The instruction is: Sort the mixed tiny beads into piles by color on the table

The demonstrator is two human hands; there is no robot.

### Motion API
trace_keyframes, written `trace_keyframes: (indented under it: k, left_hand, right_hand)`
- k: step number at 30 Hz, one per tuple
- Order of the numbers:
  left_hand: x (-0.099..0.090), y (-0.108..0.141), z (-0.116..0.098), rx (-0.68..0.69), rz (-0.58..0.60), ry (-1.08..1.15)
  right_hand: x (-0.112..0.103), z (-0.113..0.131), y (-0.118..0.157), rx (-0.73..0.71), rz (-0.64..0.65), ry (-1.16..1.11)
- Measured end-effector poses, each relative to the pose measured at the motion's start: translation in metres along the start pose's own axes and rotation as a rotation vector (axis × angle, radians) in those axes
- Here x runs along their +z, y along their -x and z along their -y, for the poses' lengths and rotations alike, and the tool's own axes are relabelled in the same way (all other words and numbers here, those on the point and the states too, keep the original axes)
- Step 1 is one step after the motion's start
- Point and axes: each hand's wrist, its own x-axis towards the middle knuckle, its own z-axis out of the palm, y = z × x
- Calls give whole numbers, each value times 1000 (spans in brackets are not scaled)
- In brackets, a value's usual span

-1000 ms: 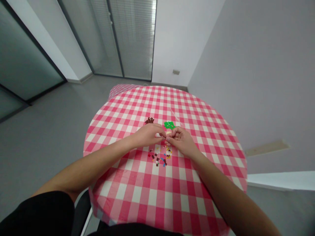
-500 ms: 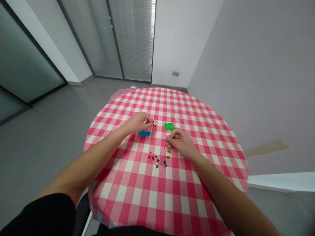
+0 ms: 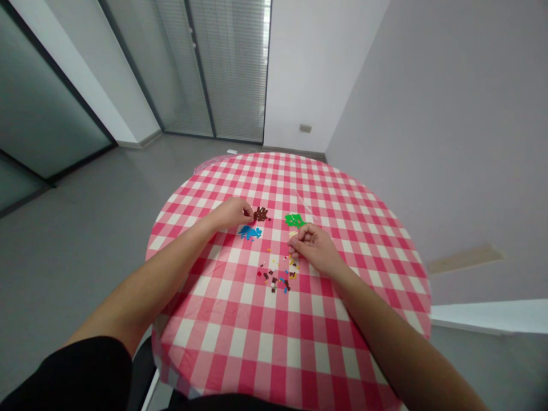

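Note:
My left hand [image 3: 234, 213] is at the left edge of a pile of dark brown building pieces [image 3: 261, 214]. Its fingers are curled together, and what they hold, if anything, is too small to make out. Just below that hand lies a pile of blue pieces [image 3: 250, 232]. My right hand [image 3: 314, 245] hovers low over the table with curled fingers, thumb against fingertips; their contents are hidden. Beyond it sits a pile of green pieces [image 3: 294, 220], with a few pale yellow ones [image 3: 293, 233] in front. Nearer me, mixed small pieces [image 3: 274, 280] are scattered, brown, blue, yellow, white and red.
The round table wears a red-and-white checked cloth [image 3: 265, 347]. A grey wall rises to the right, and a glass partition with blinds [image 3: 235, 68] stands behind. At the lower left, part of a dark chair [image 3: 143, 368] shows beside the table.
My left hand has moved left, away from the brown pile's right side, uncovering most of that pile. My right hand has hardly moved.

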Motion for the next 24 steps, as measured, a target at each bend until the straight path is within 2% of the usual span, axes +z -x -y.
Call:
trace_keyframes:
  k: [6, 9, 13, 20, 24]
  left_hand:
    - [-4, -3, 10, -60, -26, 4]
    - [-2, -4, 13, -73, -63, 14]
    - [4, -6, 12, -83, -50, 50]
    - [10, -8, 14, -69, -55, 93]
    - [11, -9, 17, -63, -52, 78]
  right_hand:
    - [-2, -2, 1, 5, 31, 66]
    - [-5, -1, 1, -25, 79, 252]
    - [-9, 5, 1, -73, 145, 508]
    - [-18, 19, 5, -14, 328, 852]
    - [-20, 20, 6, 7, 339, 963]
